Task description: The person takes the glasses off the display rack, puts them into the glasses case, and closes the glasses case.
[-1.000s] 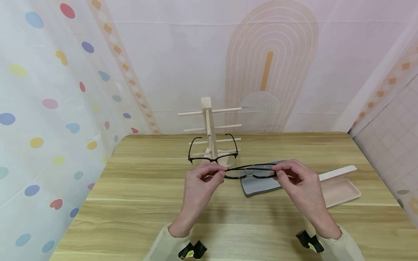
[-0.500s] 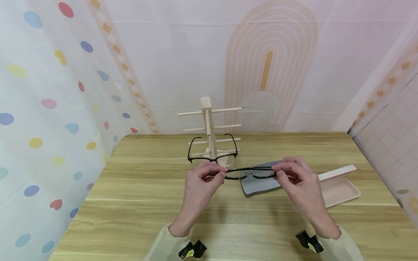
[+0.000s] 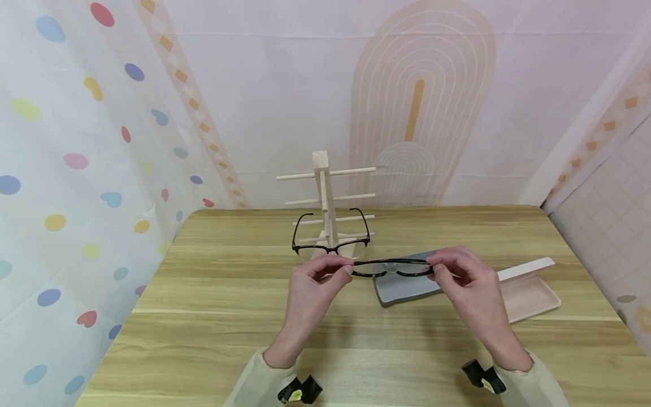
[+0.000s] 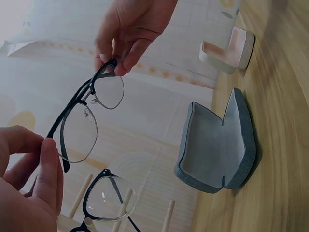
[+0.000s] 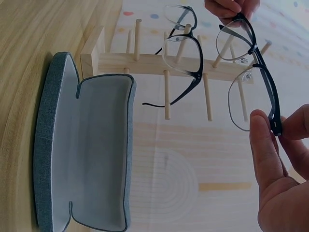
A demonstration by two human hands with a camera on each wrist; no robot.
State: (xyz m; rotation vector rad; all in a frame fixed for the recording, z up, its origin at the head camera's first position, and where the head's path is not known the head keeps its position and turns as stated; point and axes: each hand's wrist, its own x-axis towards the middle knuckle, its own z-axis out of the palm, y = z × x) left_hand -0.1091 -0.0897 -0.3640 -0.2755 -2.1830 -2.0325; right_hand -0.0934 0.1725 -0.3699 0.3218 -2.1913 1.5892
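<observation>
A pair of black half-rim eyeglasses is held level above the table between both hands, temples folded behind the lenses. My left hand pinches one end of the frame between thumb and fingers. At the other end, my right hand pinches the corner by the hinge, as the right wrist view shows on the dark frame. Just beyond, a second pair of black-topped eyeglasses hangs on the pegs of a wooden display stand. Below and behind the held pair lies an open grey glasses case, partly hidden by the right hand.
To the right, an open pale pink case rests on the wooden table, its lid raised. A patterned curtain hangs behind the table's back edge and down the left side.
The held eyeglasses have tilted, and the folded temples, which stood apart above the front before, now line up along the upper rim. My right hand has shifted very slightly right.
</observation>
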